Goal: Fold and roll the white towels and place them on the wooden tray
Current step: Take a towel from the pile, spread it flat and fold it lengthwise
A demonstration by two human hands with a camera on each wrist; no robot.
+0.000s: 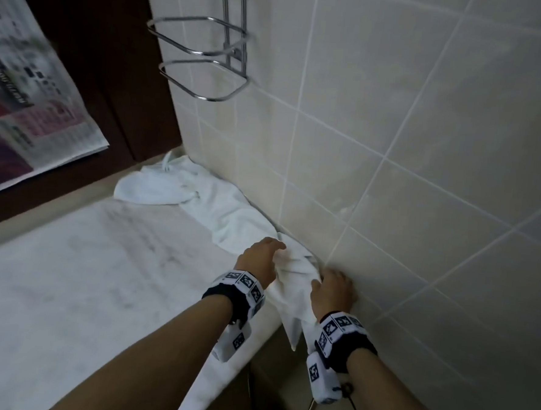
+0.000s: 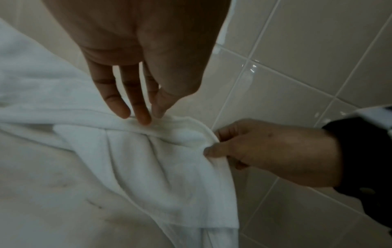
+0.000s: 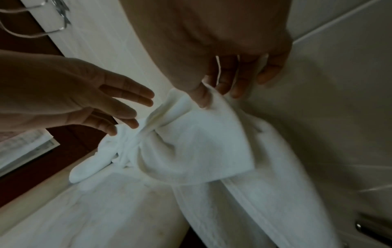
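Right hand (image 2: 273, 151) pinching hem of white towel (image 1: 292, 288) at counter's (image 1: 100, 273) near right edge by wall, left hand (image 2: 135, 70) flat-fingered on it (tray unseen): pickup step; next, spread flat.

Both forearms are showing bare, no sleeves. Left hand (image 1: 261, 258) & right hand (image 1: 332, 289) are wearing no gloves. Each wrist is carrying a black band (image 1: 225, 294) w/ a white strip of square black-and-white coded markers (image 1: 341, 325) wrapping round it. A white box-shaped cam unit (image 1: 322, 379), w/ its own marker, is hanging under each wrist. Thin black cable (image 1: 356, 409) is trailing from the right unit.
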